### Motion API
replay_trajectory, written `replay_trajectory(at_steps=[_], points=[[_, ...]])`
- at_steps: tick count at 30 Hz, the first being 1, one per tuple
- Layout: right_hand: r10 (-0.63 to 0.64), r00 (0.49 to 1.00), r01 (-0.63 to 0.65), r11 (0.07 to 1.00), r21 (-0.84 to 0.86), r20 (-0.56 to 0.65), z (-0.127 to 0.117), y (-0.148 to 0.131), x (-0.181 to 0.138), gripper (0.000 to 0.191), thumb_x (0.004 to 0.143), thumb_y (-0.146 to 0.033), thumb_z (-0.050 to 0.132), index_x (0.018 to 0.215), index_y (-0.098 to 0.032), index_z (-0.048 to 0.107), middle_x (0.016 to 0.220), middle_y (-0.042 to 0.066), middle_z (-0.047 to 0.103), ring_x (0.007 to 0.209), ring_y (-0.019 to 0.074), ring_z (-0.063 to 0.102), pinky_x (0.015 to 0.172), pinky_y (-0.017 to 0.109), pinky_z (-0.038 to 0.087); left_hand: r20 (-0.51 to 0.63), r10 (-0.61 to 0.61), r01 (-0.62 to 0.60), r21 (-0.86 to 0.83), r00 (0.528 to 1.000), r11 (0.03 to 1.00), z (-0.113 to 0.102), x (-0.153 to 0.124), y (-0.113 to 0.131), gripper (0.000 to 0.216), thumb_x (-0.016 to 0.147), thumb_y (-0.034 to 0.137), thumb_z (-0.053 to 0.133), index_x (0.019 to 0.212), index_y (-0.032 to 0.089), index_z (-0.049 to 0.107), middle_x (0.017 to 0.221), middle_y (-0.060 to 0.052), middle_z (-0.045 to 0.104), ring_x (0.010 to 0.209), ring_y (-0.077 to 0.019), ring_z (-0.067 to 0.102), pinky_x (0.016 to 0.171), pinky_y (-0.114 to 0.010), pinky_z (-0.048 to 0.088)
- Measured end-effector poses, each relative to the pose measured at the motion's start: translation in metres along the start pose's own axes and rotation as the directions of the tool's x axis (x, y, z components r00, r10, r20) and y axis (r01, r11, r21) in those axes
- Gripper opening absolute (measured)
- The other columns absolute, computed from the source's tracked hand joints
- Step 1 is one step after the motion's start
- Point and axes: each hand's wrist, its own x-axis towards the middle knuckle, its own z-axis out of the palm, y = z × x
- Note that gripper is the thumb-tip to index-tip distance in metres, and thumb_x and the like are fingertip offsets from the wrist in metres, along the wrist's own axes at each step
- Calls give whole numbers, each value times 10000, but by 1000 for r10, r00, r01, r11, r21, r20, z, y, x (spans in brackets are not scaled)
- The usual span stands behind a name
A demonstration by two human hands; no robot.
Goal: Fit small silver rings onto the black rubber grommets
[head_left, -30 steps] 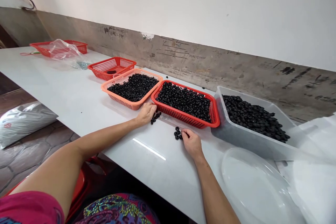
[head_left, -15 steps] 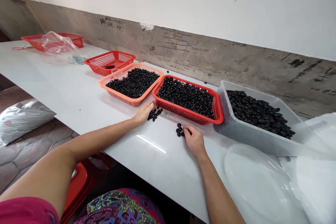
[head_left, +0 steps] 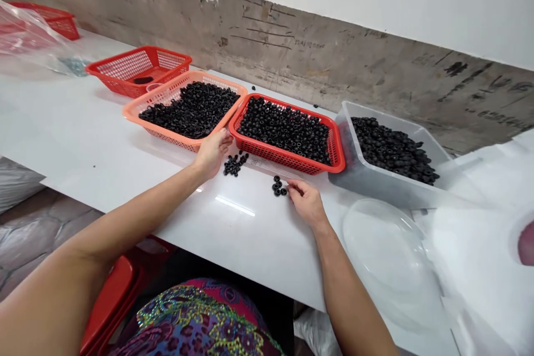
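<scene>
A clear bag [head_left: 25,36] lies in front of a red basket [head_left: 67,26] at 10 o'clock; silvery sack [head_left: 19,182] at 9, red seat [head_left: 112,300] at 8, clear plastic lid [head_left: 381,242] at 4.

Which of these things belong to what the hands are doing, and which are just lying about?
Likely in use:
black rings by the right hand;
small black pieces by the left hand;
orange basket, nearest red basket and clear tub, all holding black pieces.

Probably just lying about:
far-left red basket;
plastic bag;
round clear disc.
</scene>
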Motion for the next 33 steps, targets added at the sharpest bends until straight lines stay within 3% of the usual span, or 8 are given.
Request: replay_trajectory(at_steps=[3,7,13,15,18,20,25,33], points=[[-102,995,100,992,-71,-22,-3,-2,-3,329,755,-278,504,986,-144,696,881,89,683,761,188,617,721,326,509,5,18,-18,-11,1000,1000,6,-9,4,196,712,317,607,772,131,595,790,-45,633,773,-146,615,718,-276,480],[-107,994,104,988,-118,-25,-3,-1,-3,320,774,-281,488,974,-138,693,890,97,681,775,197,623,742,343,513,47,148,-155,243,988,958,5,-12,-13,169,706,277,596,769,124,629,714,-23,623,670,-131,578,645,-265,468],[-34,988,17,994,-109,-154,1,-1,-2,314,803,-344,502,946,-139,691,944,120,699,861,227,633,835,379,507,270,266,-379,623,925,685,-14,5,-28,193,745,170,480,814,151,659,756,-30,637,705,-155,585,712,-307,503],[-48,983,29,993,-111,-177,1,-4,-3,299,809,-344,502,940,-148,686,932,114,697,840,223,633,812,377,516,469,245,-516,632,849,579,-19,8,-23,253,712,105,459,835,168,671,866,-50,649,845,-180,604,824,-338,506],[-143,973,114,980,-163,-181,-1,-14,-6,273,832,-313,486,949,-155,676,921,107,682,822,214,631,771,370,525,737,162,-722,551,656,420,-26,8,-12,309,664,67,506,880,187,691,1074,-78,605,1086,-227,544,978,-390,449],[-222,964,184,954,-236,-144,-5,-23,-6,262,848,-285,473,970,-167,673,955,107,674,844,215,631,750,363,528,790,111,-774,546,603,321,-29,7,-9,284,663,78,553,877,192,700,1134,-90,564,1144,-256,498,1013,-427,419],[-282,956,286,856,-430,74,-16,-49,9,254,837,-236,487,989,-199,687,998,96,670,887,222,631,766,352,522,814,66,-808,557,577,192,-29,5,-12,222,703,132,604,893,193,702,1153,-98,526,1153,-278,464,1020,-457,401],[-84,946,272,732,-624,314,-31,-55,16,325,768,-100,509,1031,-195,675,949,87,652,843,220,613,772,336,475,782,277,-828,510,559,233,-21,-3,-30,218,752,98,512,885,149,678,1111,-124,553,1113,-264,503,991,-445,440]])
